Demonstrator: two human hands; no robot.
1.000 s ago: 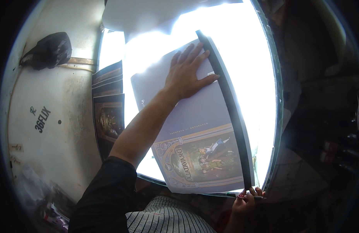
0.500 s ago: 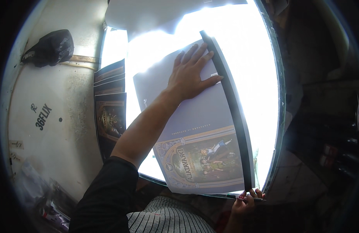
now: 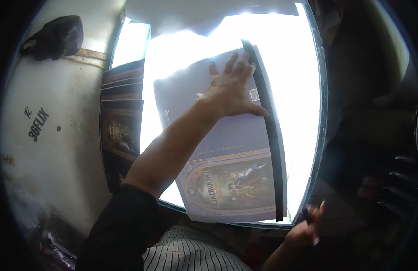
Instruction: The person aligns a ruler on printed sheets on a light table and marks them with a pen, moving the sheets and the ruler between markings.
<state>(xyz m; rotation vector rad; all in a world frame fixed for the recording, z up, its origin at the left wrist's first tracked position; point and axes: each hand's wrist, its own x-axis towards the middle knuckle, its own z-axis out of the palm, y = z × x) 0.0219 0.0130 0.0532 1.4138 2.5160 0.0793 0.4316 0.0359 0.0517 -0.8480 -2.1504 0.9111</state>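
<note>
A large printed sheet (image 3: 236, 131), with an illustrated panel at its near end, lies on a brightly lit glass table (image 3: 299, 90). Along its right side runs a long, narrow dark strip (image 3: 275, 158), like a straightedge. My left hand (image 3: 231, 88) rests flat on the sheet's far part with fingers spread, its fingertips and thumb reaching the strip. Off the table's near right corner, my right hand (image 3: 301, 235) is curled around a slim dark pen-like tool (image 3: 307, 215). Blur hides the tool's exact kind.
Several dark printed sheets (image 3: 121, 128) overlap at the table's left edge. Farther left, a white surface (image 3: 78, 99) carries a black plastic bag (image 3: 57, 36) and a thin wooden strip (image 3: 93, 54). A pale sheet (image 3: 182, 16) covers the table's far end.
My right hand has moved off the strip's near end, rightward away from the sheet, with the tool. My left thumb has slid nearer along the strip. The whole view has shifted slightly.
</note>
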